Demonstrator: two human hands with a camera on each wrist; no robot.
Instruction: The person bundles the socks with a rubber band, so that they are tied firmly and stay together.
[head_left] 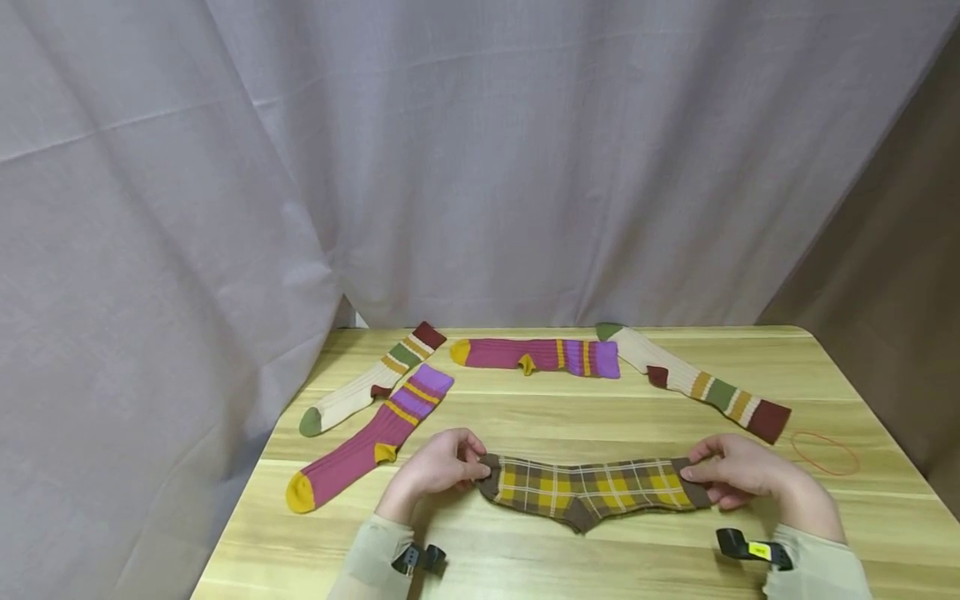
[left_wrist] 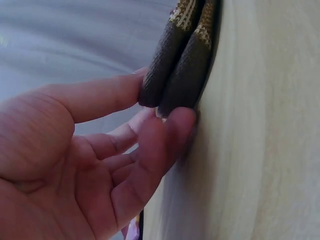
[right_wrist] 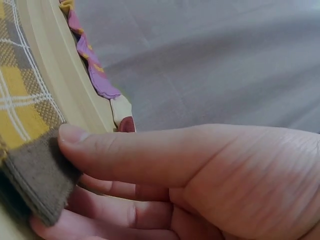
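A brown and yellow plaid sock lies stretched sideways near the front of the table, heel toward me. At its dark toe end, two layers show one against the other in the left wrist view; whether this is a second sock I cannot tell. My left hand pinches this toe end between thumb and fingers. The brown cuff is held by my right hand, thumb on top and fingers beneath.
Left of the plaid sock lie a magenta-purple sock and a cream striped sock. Along the back are another magenta-purple sock and another cream striped sock. A thin red loop rests at the right. Grey curtain hangs behind.
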